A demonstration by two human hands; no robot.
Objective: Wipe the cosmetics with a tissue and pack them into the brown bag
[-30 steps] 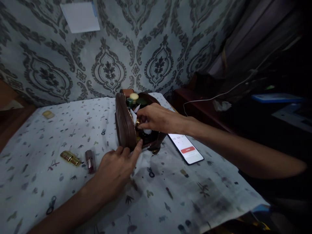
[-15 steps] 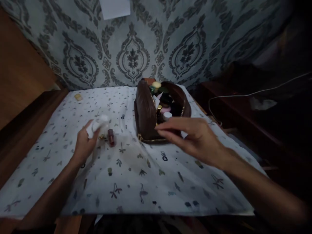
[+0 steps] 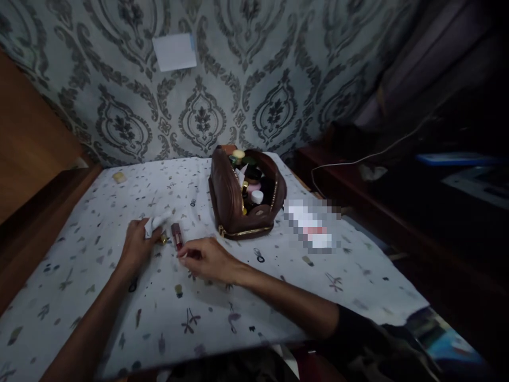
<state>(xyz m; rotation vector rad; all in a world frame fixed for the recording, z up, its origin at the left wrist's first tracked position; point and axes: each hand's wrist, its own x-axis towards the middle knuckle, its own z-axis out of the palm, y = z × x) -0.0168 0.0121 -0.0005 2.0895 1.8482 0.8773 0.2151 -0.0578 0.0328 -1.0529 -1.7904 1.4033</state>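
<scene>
A white cloth or tissue [image 3: 155,225] is held in my left hand [image 3: 137,244], low over the patterned tablecloth. Just right of that hand lies a small gold item [image 3: 163,239]. Beside it is a dark red lipstick tube [image 3: 176,235], lying on the cloth. My right hand [image 3: 210,260] has its thumb and fingertips pinched at the near end of the tube; whether the tube is gripped is hard to tell. Behind, a brown bag [image 3: 226,191] stands unzipped, with a white-capped jar [image 3: 257,197] and other small items inside.
A small yellow block [image 3: 119,177] lies at the back left of the tablecloth [image 3: 151,307]. Right of the bag is a pixelated patch [image 3: 314,225]. A white cable [image 3: 369,156] runs over dark furniture at the right. Wood panelling [image 3: 35,138] stands at the left.
My right hand has moved left from the front of the bag to the lipstick tube. My left hand still holds the white cloth. The view has shifted, showing more wall and the pixelated patch.
</scene>
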